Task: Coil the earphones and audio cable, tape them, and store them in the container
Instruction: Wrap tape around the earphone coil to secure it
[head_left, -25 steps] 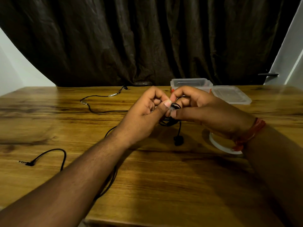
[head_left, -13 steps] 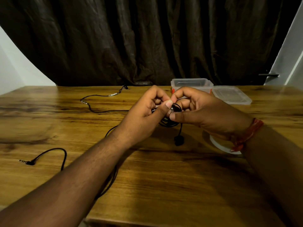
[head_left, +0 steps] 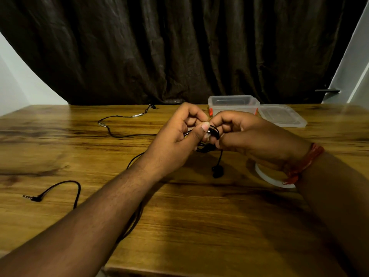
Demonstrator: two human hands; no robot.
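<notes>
The coiled earphones sit above the middle of the worktop, pinched between both hands, so most of the black loops are hidden behind thumbs and fingers and the number of turns cannot be counted. One earbud hangs free below the coil on a short lead; whether it touches the wood is unclear. The left hand has its grip curled round the coil with the thumb pressed across its front; the right hand pinches the coil's right side with curled fingers. One audio cable lies loose on the left, its angled plug near the left edge, and it runs out of sight under the left forearm. A second black lead with pale metal fittings snakes across the far left of the wood. One white tape roll lies flat under the right wrist, only part of its ring showing. At the far edge stand one clear container with orange clasps and, just beside it on the right, one clear lid. The near half of the wood offers open room.
</notes>
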